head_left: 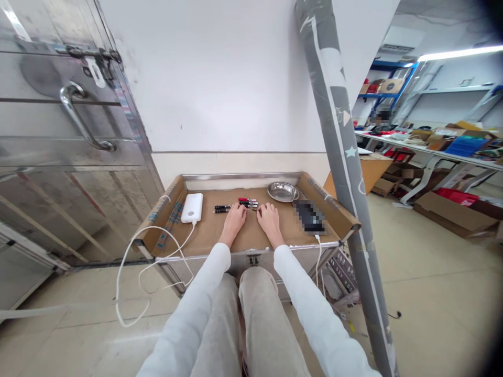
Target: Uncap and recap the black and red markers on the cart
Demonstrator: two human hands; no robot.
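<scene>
My left hand [234, 219] lies palm down on the cardboard sheet [208, 230] that covers a low metal case, its fingers stretched toward several black and red markers [248, 202]. My right hand [268, 218] lies flat beside it, fingertips near the same markers. Two black markers [222, 209] lie just left of my left fingertips. Neither hand holds anything. A small round metal dish [283, 191] sits behind and to the right of my right hand.
A white power bank [192, 207] with a white cable [129, 272] lies at the left. A dark blurred device [310, 217] lies at the right. A grey rolled mat [341, 157] leans at the right, a steel door [58, 131] stands at the left.
</scene>
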